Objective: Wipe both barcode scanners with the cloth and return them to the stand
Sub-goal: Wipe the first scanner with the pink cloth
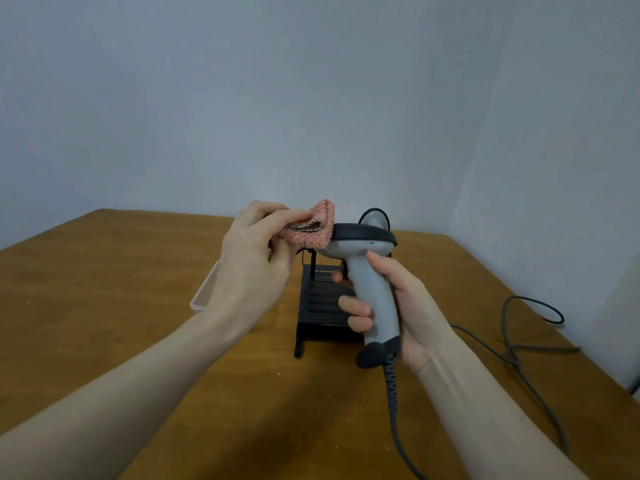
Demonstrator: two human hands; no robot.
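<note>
Right hand (398, 299) grips the grey handle of a barcode scanner (367, 268), held upright above the wooden table (138, 289). Left hand (256, 251) pinches a folded pink cloth (311, 226) against the scanner's dark head at its 9 o'clock side. Black slatted stand (318, 303) sits on the table directly behind the scanner. A second scanner (375, 216) shows partly at 12 o'clock, behind the held one. Grey cable (519, 344) trails across the table at 3 o'clock. Pale tray (204, 292) lies at 9 o'clock of the stand, half hidden by the left forearm
</note>
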